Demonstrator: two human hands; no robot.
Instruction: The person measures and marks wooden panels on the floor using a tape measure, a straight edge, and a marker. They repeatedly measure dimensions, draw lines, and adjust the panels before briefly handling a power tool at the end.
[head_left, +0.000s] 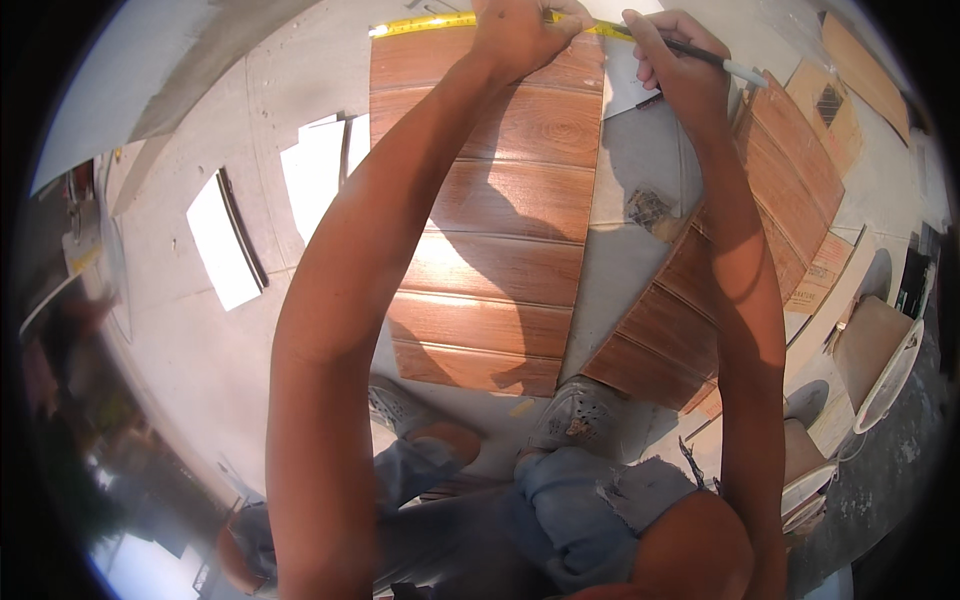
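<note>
A brown wood-look tile [520, 200], marked with plank-like grooves, lies flat on the floor in front of me. Along its far edge runs a yellow tape measure [425, 24], stretched left to right. My left hand [520, 38] is closed on the tape near the tile's far right corner, its fingertips partly cut off by the picture's upper edge. Just right of that corner, my right hand [688, 62] holds a slim black pen with a pale end [742, 72], its fingers curled. The tape's right end disappears near this hand.
More wood-look tile [665, 320] lies aslant on the right, near cardboard [825, 110]. White pieces [222, 245] rest on the pale floor at left. Round-rimmed buckets [890, 375] stand at far right. My shoes [575, 412] are close to the tile's near edge.
</note>
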